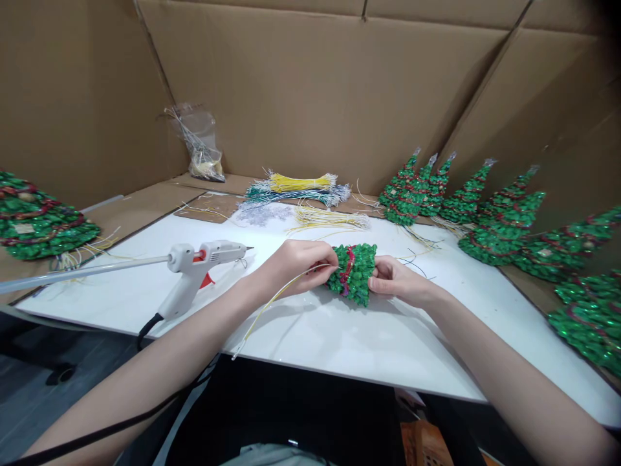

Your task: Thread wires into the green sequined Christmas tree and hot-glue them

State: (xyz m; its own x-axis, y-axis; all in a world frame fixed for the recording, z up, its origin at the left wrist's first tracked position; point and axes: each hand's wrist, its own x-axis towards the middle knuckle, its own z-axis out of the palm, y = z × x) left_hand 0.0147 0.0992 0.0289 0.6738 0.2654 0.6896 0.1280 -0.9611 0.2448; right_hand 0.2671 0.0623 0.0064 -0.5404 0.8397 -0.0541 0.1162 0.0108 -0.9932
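Note:
A small green tree point(358, 275) with a red garland lies on its side between my hands, above the white board point(301, 336). My left hand point(310, 265) is closed in a pinch at the tree's narrower end, on a yellow and white wire point(264, 307) that trails down toward the board's front edge. The tree's wide base is gripped by my right hand point(391, 279), thumb in front and the other fingers partly hidden behind or inside it. The tip of the tree is hidden by my left hand.
A white glue gun point(187, 278) stands at the left with its long stick. Wire bundles point(301, 184) lie at the back near a plastic bag point(201, 145). Several green trees point(504, 233) line the right side; another tree point(41, 223) stands far left. Cardboard walls point(310, 90) surround the board.

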